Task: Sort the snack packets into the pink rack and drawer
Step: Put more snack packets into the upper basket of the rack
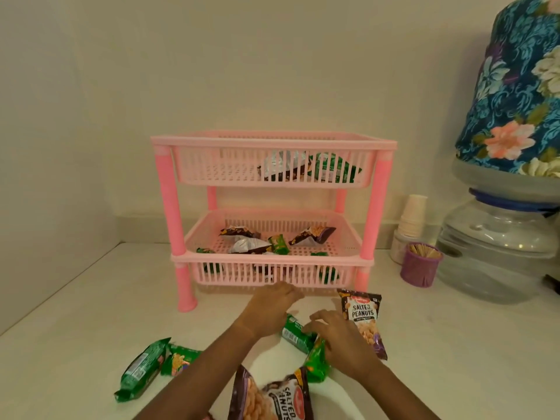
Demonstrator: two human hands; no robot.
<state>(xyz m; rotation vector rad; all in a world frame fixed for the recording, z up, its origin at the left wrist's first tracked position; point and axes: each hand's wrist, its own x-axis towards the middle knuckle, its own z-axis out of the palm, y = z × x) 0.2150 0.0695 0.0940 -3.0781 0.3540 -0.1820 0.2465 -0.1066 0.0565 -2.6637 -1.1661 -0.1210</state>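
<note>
A pink two-tier rack (272, 140) stands on the white counter against the wall. Its upper basket holds two packets (333, 168), and its lower basket (303, 272) holds several brown and green ones. My left hand (271, 304) lies just in front of the lower basket's front wall, holding nothing. My right hand (339, 341) grips a green packet (292, 331), with a smaller green packet (316, 360) right below it. A salted peanuts packet (362, 313) lies beside my right hand, and a bigger peanuts packet (272, 395) sits near the bottom edge. Two green packets (141, 368) lie at the left.
A stack of paper cups (412, 216) and a purple cup of toothpicks (419, 265) stand right of the rack. Behind them is a water dispenser (497, 247) topped by a bottle under a floral cover (521, 86). Walls close the back and left.
</note>
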